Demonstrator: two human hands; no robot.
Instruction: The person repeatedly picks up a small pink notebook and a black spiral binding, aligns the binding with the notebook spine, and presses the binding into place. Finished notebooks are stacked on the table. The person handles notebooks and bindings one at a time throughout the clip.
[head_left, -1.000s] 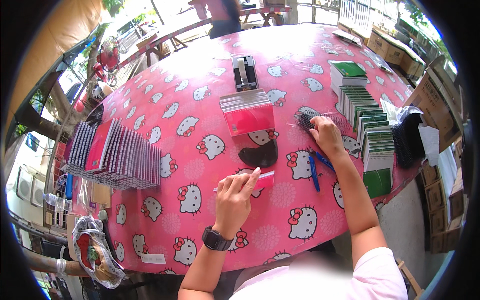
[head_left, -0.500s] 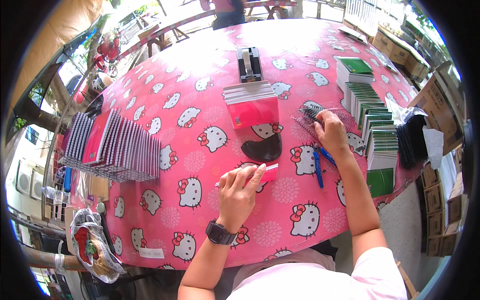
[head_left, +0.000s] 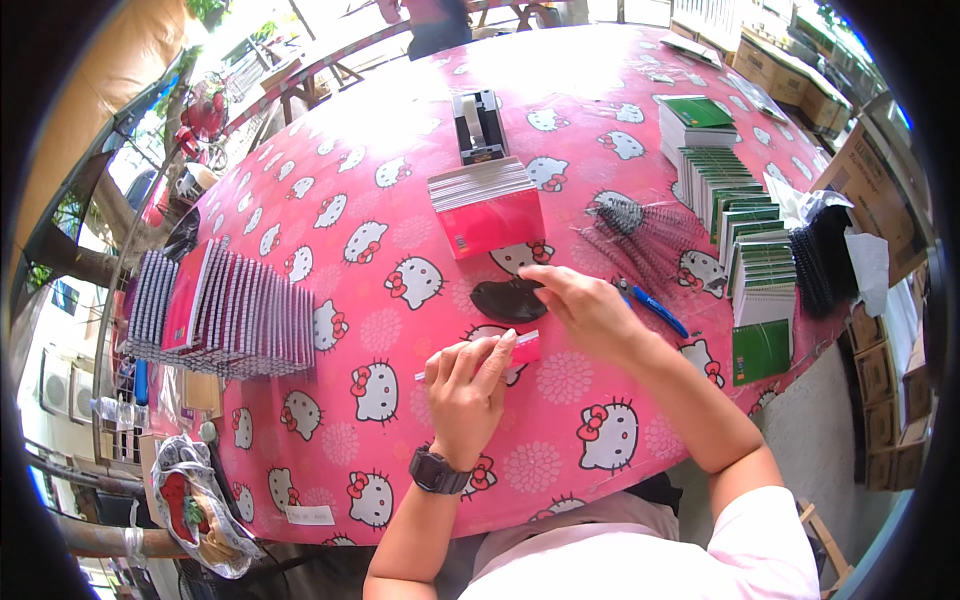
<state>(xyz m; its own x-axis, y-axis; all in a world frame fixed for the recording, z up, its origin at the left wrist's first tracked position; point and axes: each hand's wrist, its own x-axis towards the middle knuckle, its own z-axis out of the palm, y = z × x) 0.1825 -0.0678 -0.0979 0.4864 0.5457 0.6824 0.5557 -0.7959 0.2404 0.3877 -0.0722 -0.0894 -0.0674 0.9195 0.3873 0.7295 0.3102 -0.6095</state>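
Note:
My left hand (head_left: 465, 390) grips a pink-covered notebook (head_left: 526, 347) held edge-on over the table, its white page edge upward. My right hand (head_left: 590, 315) is closed in a pinch over the right end of a black curved pad (head_left: 503, 300); what its fingers hold, if anything, cannot be made out. Beyond the pad stands a block of pink notebooks (head_left: 490, 222). To the right lies a heap of dark spiral binding wires (head_left: 640, 225), with blue-handled pliers (head_left: 655, 308) just nearer me.
Bound pink notebooks (head_left: 245, 310) are stacked at the left. Green notebooks (head_left: 762, 352) form a long row at the right, beside black binding coils (head_left: 825, 275). A tape dispenser (head_left: 479, 125) stands behind the pink block. A person (head_left: 438, 25) is at the far side.
My right hand has left the wire heap, moving left and nearer to the black pad, close to my left hand. My left hand keeps its grip on the pink notebook. The view has shifted slightly.

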